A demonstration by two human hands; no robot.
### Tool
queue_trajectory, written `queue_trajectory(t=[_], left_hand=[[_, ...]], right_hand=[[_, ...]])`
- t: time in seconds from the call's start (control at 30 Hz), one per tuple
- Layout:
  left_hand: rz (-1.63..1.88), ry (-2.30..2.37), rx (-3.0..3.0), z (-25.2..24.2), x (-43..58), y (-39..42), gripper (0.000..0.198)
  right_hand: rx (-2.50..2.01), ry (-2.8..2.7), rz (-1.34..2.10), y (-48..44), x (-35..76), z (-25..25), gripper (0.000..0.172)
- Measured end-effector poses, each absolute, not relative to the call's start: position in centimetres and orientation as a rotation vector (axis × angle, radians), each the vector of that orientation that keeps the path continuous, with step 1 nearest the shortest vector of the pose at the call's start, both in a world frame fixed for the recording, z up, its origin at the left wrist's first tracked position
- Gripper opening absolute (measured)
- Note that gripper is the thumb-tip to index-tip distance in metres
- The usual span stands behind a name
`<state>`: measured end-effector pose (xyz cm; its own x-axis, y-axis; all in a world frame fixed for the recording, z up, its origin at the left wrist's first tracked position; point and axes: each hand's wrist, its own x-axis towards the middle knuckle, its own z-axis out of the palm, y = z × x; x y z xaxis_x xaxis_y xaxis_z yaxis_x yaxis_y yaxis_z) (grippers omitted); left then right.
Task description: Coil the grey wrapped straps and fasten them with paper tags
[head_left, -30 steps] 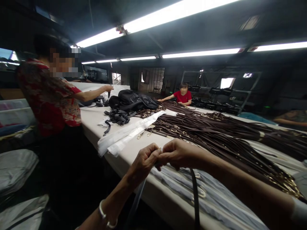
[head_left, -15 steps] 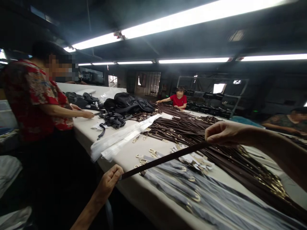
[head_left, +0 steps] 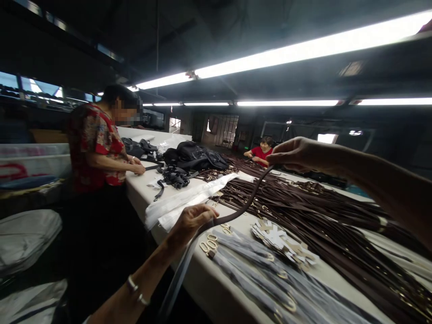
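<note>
A dark brown strap [head_left: 250, 202] runs in a loose S-curve between my two hands above the table. My left hand [head_left: 195, 220], lower and nearer, pinches it where a clear plastic sleeve [head_left: 177, 276] begins and hangs down past the table edge. My right hand [head_left: 294, 153] is raised, its closed fingertips gripping the strap's upper end. Below lie sleeved straps [head_left: 251, 265] with gold-coloured metal clasps [head_left: 208, 243] at their ends. A large heap of bare brown straps [head_left: 303, 211] spreads beyond them.
Paper tags [head_left: 281, 240] lie in a pile beside the sleeved straps. White plastic sleeves [head_left: 189, 202] and black bags [head_left: 194, 157] are farther back on the table [head_left: 195, 270]. One person [head_left: 97, 144] stands at left; another person [head_left: 261, 150] is across the table.
The strap was taut and straight; now it sags in a curve. My left hand has moved up and right, my right hand up. The view has turned somewhat left.
</note>
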<state>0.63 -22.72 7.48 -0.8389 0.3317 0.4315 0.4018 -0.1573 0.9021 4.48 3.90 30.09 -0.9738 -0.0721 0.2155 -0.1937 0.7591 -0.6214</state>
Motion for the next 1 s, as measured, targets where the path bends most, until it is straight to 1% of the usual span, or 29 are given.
queue_trajectory(t=[0.13, 0.2, 0.27, 0.33, 0.37, 0.4, 0.5, 0.57, 0.63, 0.7, 0.77, 0.8, 0.83, 0.9, 0.93, 0.97, 1.0], left_hand=[[-2.198, -1.807, -1.075, 12.0, -0.4, -20.7, 0.026], [-2.248, -1.730, -1.157, 13.5, -1.1, -19.9, 0.026], [-2.305, -1.665, -1.200, 15.0, -1.6, -19.2, 0.025], [-2.308, -1.597, -1.210, 16.6, -1.7, -18.6, 0.023], [-2.287, -1.564, -1.207, 17.5, -1.7, -18.3, 0.021], [-2.258, -1.527, -1.203, 18.4, -1.6, -17.9, 0.018], [-2.127, -1.473, -1.190, 20.7, -1.4, -16.4, 0.018], [-2.077, -1.500, -1.189, 21.6, -1.4, -15.1, 0.023], [-2.143, -1.495, -1.248, 21.7, -1.5, -13.9, 0.029], [-2.333, -1.381, -1.377, 21.1, -1.6, -13.1, 0.035], [-2.530, -1.282, -1.515, 19.8, -1.6, -12.7, 0.042], [-2.604, -1.297, -1.590, 19.0, -1.7, -12.6, 0.046], [-2.651, -1.376, -1.678, 18.0, -1.7, -12.6, 0.048], [-2.641, -1.637, -1.860, 16.0, -1.6, -12.5, 0.048], [-2.577, -1.770, -1.910, 15.1, -1.4, -12.3, 0.047], [-2.458, -1.904, -1.903, 14.2, -1.2, -12.1, 0.045], [-2.271, -2.012, -1.845, 13.5, -0.9, -12.0, 0.042]], right_hand=[[0.585, -2.799, 0.771, 0.5, 4.1, 32.3, 0.060], [0.671, -2.717, 0.678, -0.3, 4.1, 33.4, 0.064], [0.673, -2.636, 0.598, -0.6, 4.4, 34.4, 0.059], [0.643, -2.619, 0.499, -0.9, 4.8, 34.7, 0.048], [0.634, -2.638, 0.428, -1.0, 5.0, 34.5, 0.045], [0.628, -2.663, 0.356, -1.2, 5.1, 34.0, 0.046], [0.618, -2.680, 0.232, -1.9, 4.8, 31.6, 0.062], [0.622, -2.665, 0.323, -2.0, 3.9, 29.8, 0.068], [0.606, -2.666, 0.542, -1.5, 2.8, 28.4, 0.069], [0.584, -2.620, 0.808, -0.6, 2.2, 27.4, 0.066], [0.558, -2.515, 0.922, 0.5, 2.4, 26.9, 0.063], [0.557, -2.462, 0.869, 1.1, 2.8, 26.6, 0.064], [0.567, -2.420, 0.745, 1.7, 3.3, 26.3, 0.066], [0.630, -2.377, 0.391, 2.8, 4.4, 25.6, 0.065], [0.659, -2.370, 0.249, 3.4, 4.9, 25.2, 0.063], [0.668, -2.389, 0.186, 4.2, 5.4, 24.7, 0.062], [0.654, -2.453, 0.237, 4.9, 5.8, 24.2, 0.061]])
